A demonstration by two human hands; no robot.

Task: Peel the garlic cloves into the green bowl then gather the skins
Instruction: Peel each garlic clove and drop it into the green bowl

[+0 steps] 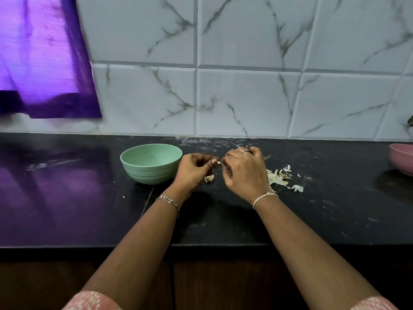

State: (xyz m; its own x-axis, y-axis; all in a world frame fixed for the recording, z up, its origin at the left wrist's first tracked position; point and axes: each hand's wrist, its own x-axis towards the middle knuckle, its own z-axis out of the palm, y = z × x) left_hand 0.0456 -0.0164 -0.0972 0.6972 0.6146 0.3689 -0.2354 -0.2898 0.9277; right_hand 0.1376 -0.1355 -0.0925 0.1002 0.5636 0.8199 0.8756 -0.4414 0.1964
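My left grip and my right grip meet fingertip to fingertip. The curled fingers of both pinch one small pale garlic clove between them, mostly hidden by my fingers. Both are held over the black tabletop. Below my left grip another pale garlic piece lies on the tabletop. Just left of that grip the green bowl stands upright. Right of my right grip lies a loose heap of skins. A pink bowl sits at the right edge. Behind are a marbled tile wall and, far left, a purple curtain.
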